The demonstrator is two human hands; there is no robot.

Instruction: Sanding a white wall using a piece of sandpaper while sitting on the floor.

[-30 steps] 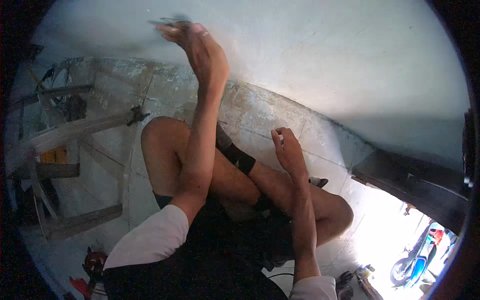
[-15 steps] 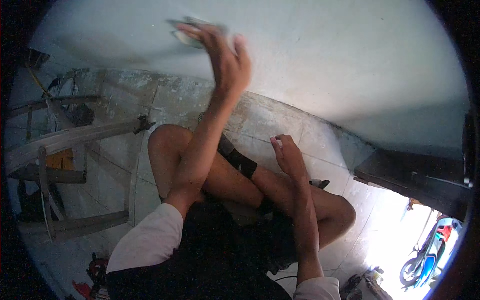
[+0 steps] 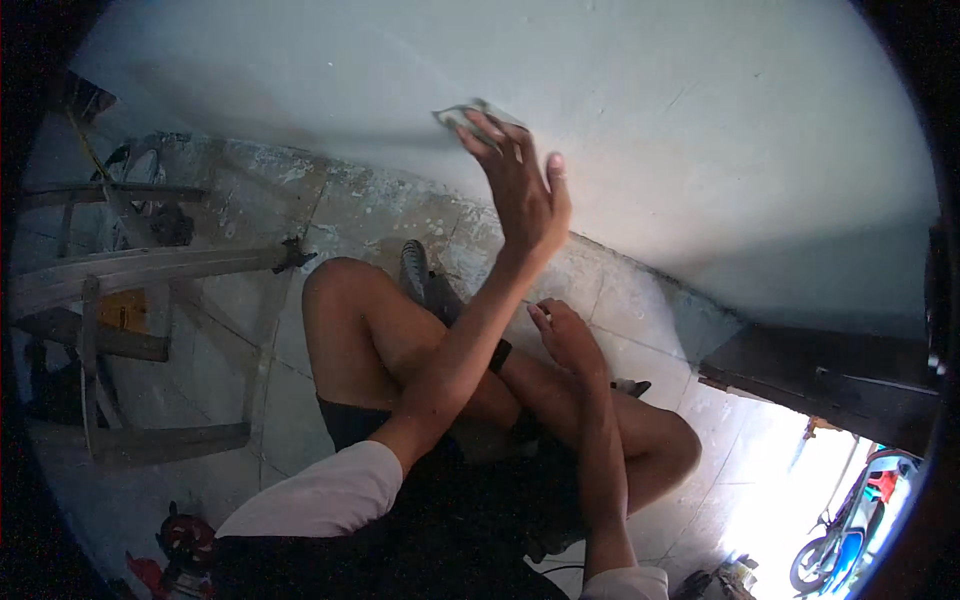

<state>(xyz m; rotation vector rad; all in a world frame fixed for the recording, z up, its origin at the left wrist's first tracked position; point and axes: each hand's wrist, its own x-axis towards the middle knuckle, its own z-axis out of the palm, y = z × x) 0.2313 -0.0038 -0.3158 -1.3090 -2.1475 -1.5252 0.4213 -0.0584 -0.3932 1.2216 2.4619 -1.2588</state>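
Observation:
My left hand [image 3: 520, 185] reaches up to the pale wall [image 3: 700, 110], its fingers slightly spread and its thumb held apart. Under the fingertips is a thin folded sheet of sandpaper [image 3: 455, 115], pale with a darker edge, pressed flat to the wall. My right hand [image 3: 570, 335] hovers above my crossed legs, fingers curled in toward the thumb. A small pale spot shows at those fingertips; whether it is a nail or a held bit cannot be made out.
To the left a wooden frame [image 3: 150, 262] lies on the tiled floor [image 3: 290, 370], beside a yellow object [image 3: 122, 310]. A red tool [image 3: 185, 535] sits at lower left. A dark wooden piece [image 3: 820, 375] stands at right, near a bright doorway with a motorbike [image 3: 850, 540].
My left hand has moved right and down along the wall with the sandpaper. My right hand has dropped slightly, and the whole view has shifted a little.

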